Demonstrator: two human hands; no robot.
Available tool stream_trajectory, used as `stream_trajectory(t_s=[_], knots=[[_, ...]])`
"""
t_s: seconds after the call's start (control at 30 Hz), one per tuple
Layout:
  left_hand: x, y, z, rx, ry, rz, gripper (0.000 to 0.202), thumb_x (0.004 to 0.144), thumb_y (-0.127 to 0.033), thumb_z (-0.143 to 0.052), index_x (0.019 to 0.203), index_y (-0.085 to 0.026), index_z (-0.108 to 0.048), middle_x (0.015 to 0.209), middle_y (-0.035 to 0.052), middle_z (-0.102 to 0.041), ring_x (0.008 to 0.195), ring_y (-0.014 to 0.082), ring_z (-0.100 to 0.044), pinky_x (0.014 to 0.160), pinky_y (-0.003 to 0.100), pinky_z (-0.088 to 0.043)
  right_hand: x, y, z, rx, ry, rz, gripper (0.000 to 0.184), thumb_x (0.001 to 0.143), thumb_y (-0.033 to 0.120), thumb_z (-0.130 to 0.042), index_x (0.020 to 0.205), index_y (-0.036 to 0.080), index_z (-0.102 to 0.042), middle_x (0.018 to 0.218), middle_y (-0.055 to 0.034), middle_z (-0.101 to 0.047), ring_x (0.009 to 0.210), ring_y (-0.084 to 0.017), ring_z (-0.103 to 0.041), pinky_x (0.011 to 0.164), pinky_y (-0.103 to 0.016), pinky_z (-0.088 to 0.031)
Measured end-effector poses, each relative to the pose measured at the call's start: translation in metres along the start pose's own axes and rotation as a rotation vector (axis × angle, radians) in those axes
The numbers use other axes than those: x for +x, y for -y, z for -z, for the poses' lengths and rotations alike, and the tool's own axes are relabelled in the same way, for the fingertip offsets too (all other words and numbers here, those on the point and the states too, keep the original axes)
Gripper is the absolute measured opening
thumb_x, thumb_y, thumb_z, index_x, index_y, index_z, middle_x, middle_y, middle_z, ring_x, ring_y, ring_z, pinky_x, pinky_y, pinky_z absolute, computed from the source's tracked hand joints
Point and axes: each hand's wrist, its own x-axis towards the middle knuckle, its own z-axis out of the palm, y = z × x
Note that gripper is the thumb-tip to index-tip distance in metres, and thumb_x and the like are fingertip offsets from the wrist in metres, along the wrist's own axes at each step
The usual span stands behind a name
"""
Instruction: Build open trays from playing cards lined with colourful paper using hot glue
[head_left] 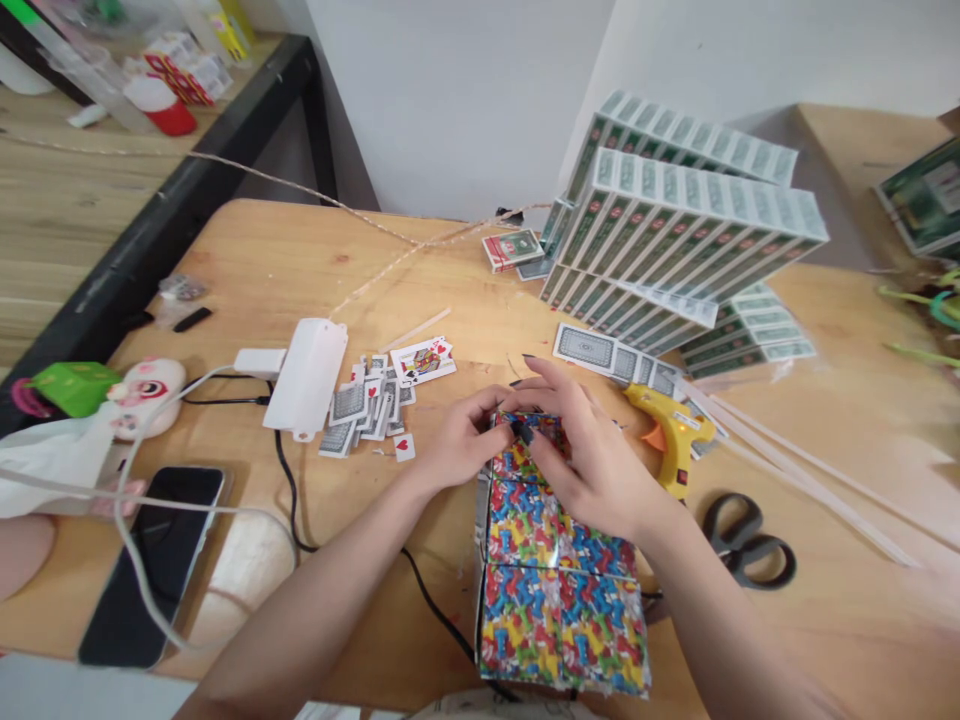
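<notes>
Tabletop (877, 640) spreads toward four o'clock; your half-curled left hand (465, 440) and right hand (600, 465) touch the patterned block's (555, 590) twelve-o'clock end, grip unclear.

Bright, even, pale indoor light fills the scene; its source lies out of view. Shadows are soft and weak. The wooden surface (420, 255) whitens into glare toward its right edge, with another washed-out patch beside the phone (161, 560). The pale wall (457, 100) is smoothly lit, dimming below the side table's dark frame (161, 205). Wide-angle distortion bends the surface's outline and makes the stacked boxes (697, 220) lean outward; the forearms stretch toward the lower corners. Slight softness covers everything, smearing the boxes' small print, and detail grows fuzzier in the upper left corner.
</notes>
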Motion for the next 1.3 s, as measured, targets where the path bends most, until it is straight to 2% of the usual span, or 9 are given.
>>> stream_trajectory(t_s=[0.4,0.6,0.77,1.1,1.3], knots=[[0.0001,-0.0013,-0.0004,0.005,0.004,-0.013,0.020,0.067,-0.014,-0.053,0.087,-0.017,-0.059,0.091,0.0029,-0.064,0.088,0.0165,-0.057,0.079,0.029,-0.044,-0.0008,0.0008,-0.0001,-0.025,-0.011,0.001,0.066,0.083,0.011,-0.042,0.142,0.019,-0.015,0.122,-0.0108,-0.060,0.118,-0.026,-0.050,0.099,-0.053,-0.040],[-0.0002,-0.0021,-0.0002,0.032,-0.011,0.016,0.022,0.066,-0.013,-0.052,0.086,-0.016,-0.059,0.088,0.0026,-0.065,0.083,0.0160,-0.056,0.077,0.028,-0.043,-0.0014,0.0018,0.0011,-0.048,-0.011,-0.012,0.062,0.083,0.012,-0.042,0.141,0.020,-0.019,0.119,-0.0116,-0.060,0.120,-0.027,-0.048,0.098,-0.053,-0.040],[-0.0001,-0.0012,-0.0002,0.031,-0.019,0.024,0.022,0.065,-0.012,-0.052,0.086,-0.016,-0.059,0.086,0.0020,-0.064,0.081,0.0154,-0.056,0.074,0.027,-0.043,-0.0013,0.0020,0.0012,-0.060,-0.001,-0.014,0.063,0.084,0.011,-0.042,0.141,0.019,-0.018,0.116,-0.0112,-0.061,0.118,-0.027,-0.048,0.099,-0.052,-0.039],[0.0006,-0.0006,-0.0004,0.020,-0.007,-0.014,0.027,0.065,-0.011,-0.050,0.090,-0.016,-0.060,0.093,0.0024,-0.065,0.087,0.0159,-0.058,0.079,0.027,-0.043,-0.0002,0.0010,0.0003,-0.064,0.007,0.004,0.064,0.083,0.009,-0.040,0.142,0.022,-0.018,0.120,-0.0112,-0.059,0.115,-0.027,-0.050,0.097,-0.054,-0.040],[0.0002,0.0016,0.0003,0.039,-0.027,-0.023,0.026,0.065,-0.009,-0.050,0.088,-0.016,-0.061,0.086,0.0004,-0.064,0.083,0.0150,-0.057,0.076,0.026,-0.043,0.0022,0.0009,-0.0008,-0.082,0.025,0.018,0.061,0.084,0.007,-0.038,0.141,0.020,-0.022,0.113,-0.0098,-0.062,0.110,-0.025,-0.054,0.096,-0.051,-0.043]])
